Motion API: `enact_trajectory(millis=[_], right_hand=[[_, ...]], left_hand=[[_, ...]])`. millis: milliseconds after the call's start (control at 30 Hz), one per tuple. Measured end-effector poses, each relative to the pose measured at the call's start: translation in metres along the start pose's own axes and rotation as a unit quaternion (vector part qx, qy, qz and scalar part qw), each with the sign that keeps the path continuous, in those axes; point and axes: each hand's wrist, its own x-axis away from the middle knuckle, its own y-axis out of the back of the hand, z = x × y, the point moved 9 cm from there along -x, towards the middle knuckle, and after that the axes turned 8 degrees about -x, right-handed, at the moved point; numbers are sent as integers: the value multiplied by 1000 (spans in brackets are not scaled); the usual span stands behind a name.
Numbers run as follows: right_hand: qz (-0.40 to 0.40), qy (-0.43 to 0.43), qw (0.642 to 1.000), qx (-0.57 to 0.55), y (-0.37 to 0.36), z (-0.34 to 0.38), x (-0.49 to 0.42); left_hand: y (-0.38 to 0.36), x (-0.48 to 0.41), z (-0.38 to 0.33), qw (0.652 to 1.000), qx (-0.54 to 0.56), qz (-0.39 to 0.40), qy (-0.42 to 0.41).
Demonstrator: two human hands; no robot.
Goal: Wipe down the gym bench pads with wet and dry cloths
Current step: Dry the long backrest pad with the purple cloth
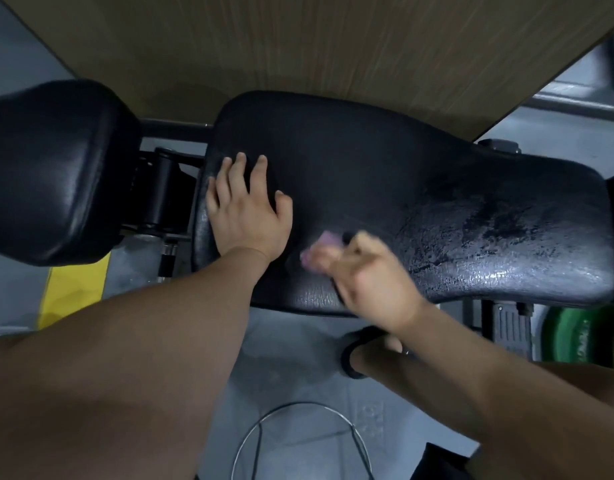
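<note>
A long black bench pad [385, 174] runs across the middle of the view, its right part glistening with wet streaks. My left hand [246, 206] rests flat on the pad's left end, fingers spread. My right hand [364, 271] is blurred at the pad's near edge and grips a small pink-purple cloth [324, 242] against the surface. A second black pad [52, 168] stands to the left, joined by a black hinge.
A wood-grain panel [298, 43] rises behind the bench. Green weight plates [582, 334] sit at the lower right beside the metal frame. A wire ring [302, 441] and a yellow patch [73, 292] lie on the grey floor below the pad.
</note>
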Motion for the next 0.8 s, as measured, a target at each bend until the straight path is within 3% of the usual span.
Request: enact_trajectory(millis=[100, 167, 367, 500, 700, 800], right_hand=[[-121, -78, 990, 3, 18, -23, -23], [-179, -69, 981, 2, 18, -7, -14], [-125, -21, 992, -25, -16, 48, 60], [-145, -43, 988, -35, -13, 41, 79], [-225, -102, 968, -51, -6, 39, 103], [-238, -187, 951, -70, 6, 17, 111]], left_hand=[[1, 0, 0, 1000, 4, 1, 0], [2, 0, 0, 1000, 7, 0, 0], [3, 2, -2, 1000, 4, 18, -8], [7, 6, -4, 999, 8, 36, -19], [7, 21, -11, 977, -11, 211, -29], [10, 58, -19, 963, -29, 259, -67]])
